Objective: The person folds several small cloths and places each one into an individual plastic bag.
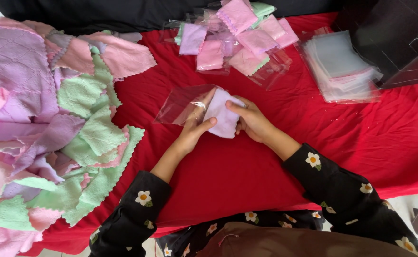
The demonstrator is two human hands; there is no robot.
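Note:
A folded pale lilac cloth sits between both hands over the red tablecloth. My right hand grips its right edge. My left hand holds the mouth of a clear plastic bag, thumb resting on the cloth's left side. The cloth's upper left corner is just inside the bag's opening. The bag stretches away to the upper left, flat and transparent.
A large heap of pink, lilac and green cloths covers the table's left side. Several bagged cloths lie at the back centre. A stack of clear bags rests at the back right beside a dark box.

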